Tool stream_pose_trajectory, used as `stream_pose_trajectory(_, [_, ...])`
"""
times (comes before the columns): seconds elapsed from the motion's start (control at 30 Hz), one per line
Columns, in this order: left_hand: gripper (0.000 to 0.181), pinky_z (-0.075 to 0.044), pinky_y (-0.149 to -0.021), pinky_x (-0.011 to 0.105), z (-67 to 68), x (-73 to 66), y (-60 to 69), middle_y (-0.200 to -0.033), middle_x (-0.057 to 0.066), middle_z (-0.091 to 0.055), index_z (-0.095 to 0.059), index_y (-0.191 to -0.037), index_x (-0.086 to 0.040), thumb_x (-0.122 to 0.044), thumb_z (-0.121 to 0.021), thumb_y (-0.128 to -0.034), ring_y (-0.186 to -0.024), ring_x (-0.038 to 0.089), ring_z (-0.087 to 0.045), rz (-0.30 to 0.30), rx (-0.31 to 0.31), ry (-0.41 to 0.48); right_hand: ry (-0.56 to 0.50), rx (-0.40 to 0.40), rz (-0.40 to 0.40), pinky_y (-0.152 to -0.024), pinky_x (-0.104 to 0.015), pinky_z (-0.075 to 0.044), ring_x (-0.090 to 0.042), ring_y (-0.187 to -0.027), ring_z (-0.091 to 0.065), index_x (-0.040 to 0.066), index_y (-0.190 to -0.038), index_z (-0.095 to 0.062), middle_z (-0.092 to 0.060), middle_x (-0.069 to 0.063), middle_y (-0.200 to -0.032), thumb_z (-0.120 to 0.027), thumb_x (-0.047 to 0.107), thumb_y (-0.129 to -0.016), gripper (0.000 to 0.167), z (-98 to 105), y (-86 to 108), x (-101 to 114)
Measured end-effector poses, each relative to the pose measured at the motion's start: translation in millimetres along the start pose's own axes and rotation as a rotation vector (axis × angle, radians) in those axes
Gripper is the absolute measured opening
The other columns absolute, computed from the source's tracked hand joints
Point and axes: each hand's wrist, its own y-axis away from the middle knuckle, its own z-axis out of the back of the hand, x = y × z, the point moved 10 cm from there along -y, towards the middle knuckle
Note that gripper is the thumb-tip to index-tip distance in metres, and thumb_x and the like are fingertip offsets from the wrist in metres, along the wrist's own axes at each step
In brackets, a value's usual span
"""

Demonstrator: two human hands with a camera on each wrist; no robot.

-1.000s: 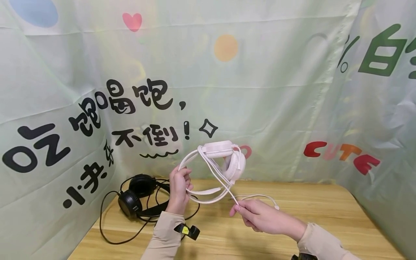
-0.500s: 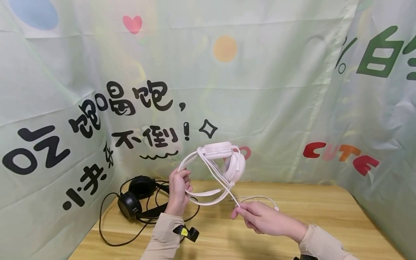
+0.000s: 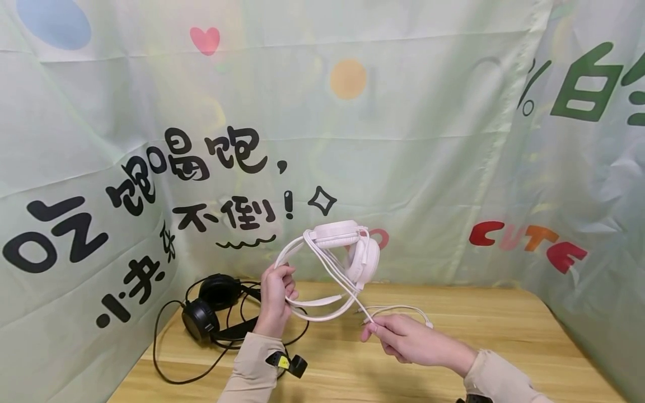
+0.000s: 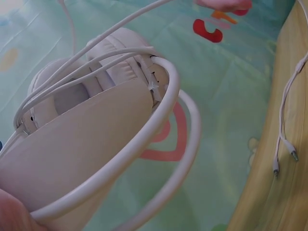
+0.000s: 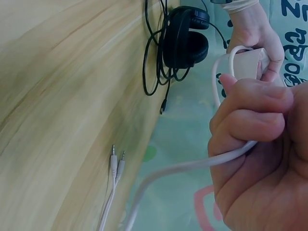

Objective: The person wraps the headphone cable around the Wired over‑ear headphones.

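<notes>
White headphones (image 3: 336, 230) are held up above the table, ear cups pointing away and to the right. My left hand (image 3: 275, 294) grips them by the headband (image 4: 91, 139). White cable is looped around the headband side and the ear cups in several strands. My right hand (image 3: 413, 338) pinches a length of this cable (image 5: 187, 166), which runs taut from the headphones to the fingers. In the right wrist view its fingers are curled over the cable. Two slim jack plugs (image 5: 114, 161) at the cable's end lie on the table beyond the right hand.
Black headphones (image 3: 201, 322) with a tangled black cable lie on the wooden table (image 3: 504, 336), left of and behind my left forearm. Printed cloth walls (image 3: 403, 168) enclose the table at the back and both sides.
The head view has tilted up slightly. My right hand has drawn the cable a touch farther from the ear cups; both hands keep their holds.
</notes>
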Motion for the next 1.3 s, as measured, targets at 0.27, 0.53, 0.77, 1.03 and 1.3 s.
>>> stream_pose_trajectory(0.27, [0.025, -0.024, -0.042, 0.019, -1.4, 1.8, 0.6, -0.057, -0.009, -0.025, -0.04, -0.077, -0.014, -0.001, -0.052, -0.0941, -0.045, 0.005, -0.025, 0.024, 0.014, 0.015, 0.002, 0.006, -0.011, -0.046, -0.014, -0.033, 0.0, -0.05, -0.035, 0.009, -0.116, -0.069, -0.042, 0.01, -0.064, -0.041, 0.025, -0.117, 0.032, 2.0, 3.1, -3.1])
stream_pose_trajectory(0.53, [0.026, -0.024, -0.042, 0.018, -2.1, 3.9, 0.9, -0.057, -0.009, -0.026, -0.04, -0.076, -0.015, -0.001, -0.052, -0.0943, -0.045, 0.004, -0.026, 0.049, 0.036, 0.017, -0.019, 0.012, -0.014, -0.045, -0.014, -0.032, 0.0, -0.049, -0.034, 0.007, -0.117, -0.068, -0.042, 0.009, -0.064, -0.041, 0.025, -0.117, 0.033, 4.4, 4.7, -8.2])
stream_pose_trajectory(0.77, [0.024, -0.025, -0.041, 0.017, -3.1, 3.5, 3.1, -0.058, -0.009, -0.027, -0.041, -0.078, -0.015, -0.001, -0.052, -0.0943, -0.046, 0.004, -0.026, 0.063, 0.045, 0.034, -0.034, 0.002, -0.013, -0.044, -0.016, -0.032, -0.001, -0.049, -0.034, 0.005, -0.12, -0.068, -0.042, 0.009, -0.065, -0.039, 0.021, -0.118, 0.033, 6.8, 4.7, -13.6])
stream_pose_trajectory(1.03, [0.023, -0.025, -0.04, 0.017, -4.2, 2.2, 4.9, -0.058, -0.01, -0.027, -0.042, -0.079, -0.015, -0.001, -0.052, -0.0951, -0.045, 0.003, -0.026, 0.066, 0.06, 0.052, -0.03, 0.005, -0.028, -0.044, -0.015, -0.032, -0.001, -0.05, -0.036, 0.006, -0.119, -0.069, -0.045, 0.009, -0.067, -0.04, 0.021, -0.117, 0.033, 8.1, 7.3, -14.3])
stream_pose_trajectory(1.3, [0.023, -0.023, -0.041, 0.016, -3.5, 4.1, 6.0, -0.061, -0.008, -0.025, -0.042, -0.08, -0.015, -0.001, -0.051, -0.0952, -0.044, 0.003, -0.026, 0.089, 0.069, 0.071, -0.035, 0.016, -0.02, -0.044, -0.015, -0.032, -0.001, -0.05, -0.037, 0.005, -0.121, -0.069, -0.045, 0.009, -0.067, -0.039, 0.02, -0.118, 0.034, 8.4, 9.6, -15.6])
